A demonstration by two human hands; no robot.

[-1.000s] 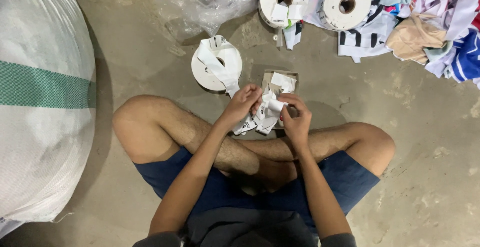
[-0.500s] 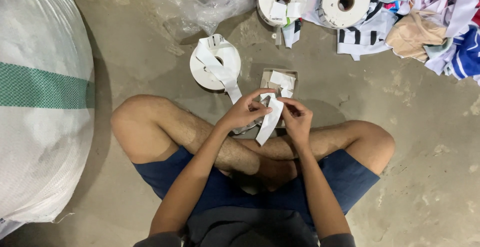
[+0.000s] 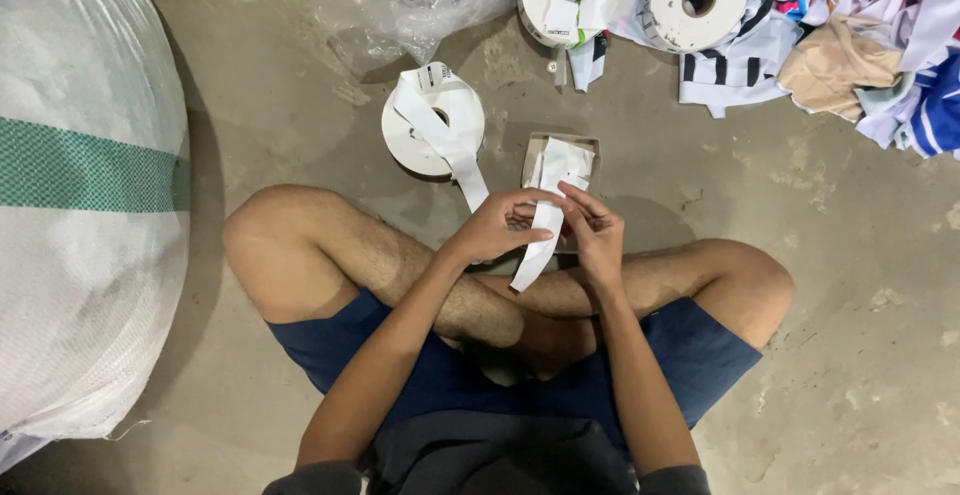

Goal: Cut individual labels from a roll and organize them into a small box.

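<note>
Both hands pinch one white label strip above the crossed legs.

The left hand (image 3: 495,230) closes thumb and fingers on the white strip (image 3: 540,240) from the left, and the right hand (image 3: 592,230) nips its upper part just beside it, fingertips nearly meeting. The strip's tail hangs free below the grip, slanting down-left. Just beyond lies a small box (image 3: 560,158) of labels; a white label roll (image 3: 432,123) sits left of it on the concrete floor (image 3: 850,255).
</note>
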